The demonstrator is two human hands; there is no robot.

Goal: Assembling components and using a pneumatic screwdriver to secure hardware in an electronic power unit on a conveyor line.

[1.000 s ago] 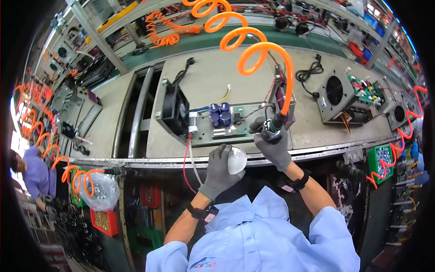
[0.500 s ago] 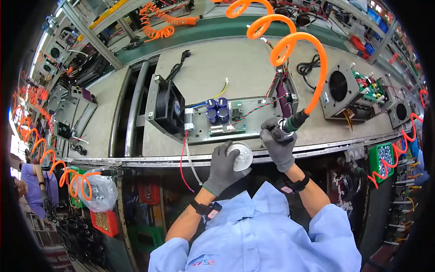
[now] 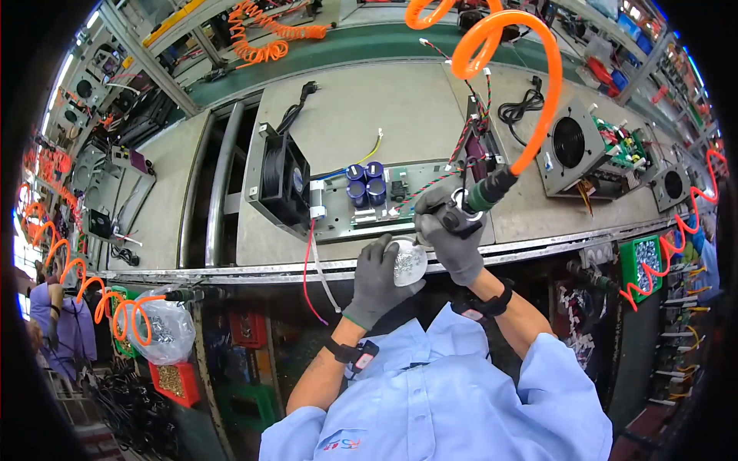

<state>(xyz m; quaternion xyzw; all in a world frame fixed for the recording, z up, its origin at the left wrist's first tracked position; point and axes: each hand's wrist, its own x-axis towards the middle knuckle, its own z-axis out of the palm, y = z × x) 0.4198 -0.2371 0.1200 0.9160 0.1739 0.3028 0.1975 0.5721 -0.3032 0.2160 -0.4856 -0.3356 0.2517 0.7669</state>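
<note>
My left hand [image 3: 377, 284], in a grey glove, grips a small white round dish [image 3: 413, 270] at the bench's front edge. Small shiny screws lie in the dish. My right hand [image 3: 453, 244], gloved too, is closed round a dark pneumatic screwdriver [image 3: 461, 219] joined to an orange coiled hose [image 3: 544, 115]. The tool's lower end comes close to the dish's rim; I cannot tell whether they touch. Just beyond both hands lies an open metal chassis [image 3: 338, 228] with a black fan [image 3: 286, 180], purple capacitors [image 3: 375, 190] and a circuit board.
To the right on the bench [image 3: 369, 100] stands another fan unit [image 3: 573, 146] with a green board. A green bin [image 3: 642, 265] of small metal parts hangs at the front right. At the lower left are a red bin [image 3: 175, 383] and a plastic bag [image 3: 165, 330].
My right hand has moved left with the screwdriver, closer to the dish. The orange hose has shifted with it. My left hand and the dish stay nearly in place.
</note>
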